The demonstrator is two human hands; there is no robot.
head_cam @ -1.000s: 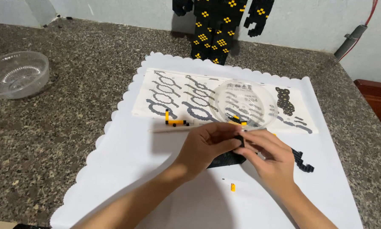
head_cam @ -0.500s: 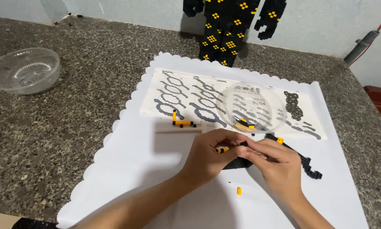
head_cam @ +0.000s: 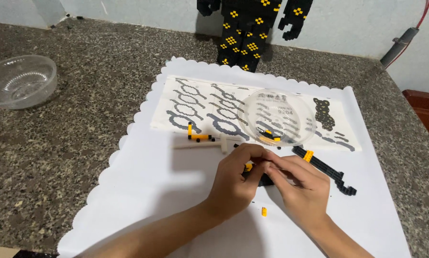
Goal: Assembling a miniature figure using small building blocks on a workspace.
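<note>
Head view: both hands' grip, left hand (head_cam: pixel 233 179) and right hand (head_cam: pixel 303 188), apparently pinches 1 small black-and-yellow brick piece (head_cam: pixel 249 167).

The piece (head_cam: pixel 257 173) between the hands is black with a yellow spot. Beyond the right hand (head_cam: pixel 298 184) lies a black strip (head_cam: pixel 327 169) with one yellow block. The mat (head_cam: pixel 152 191) under both hands is white; the bowl (head_cam: pixel 279 117) beyond them is clear.

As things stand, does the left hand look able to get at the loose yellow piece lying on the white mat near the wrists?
Probably yes: the yellow piece lies bare beside the left hand, nothing covering it, though both hands are busy with a small black-and-yellow assembly.
</note>
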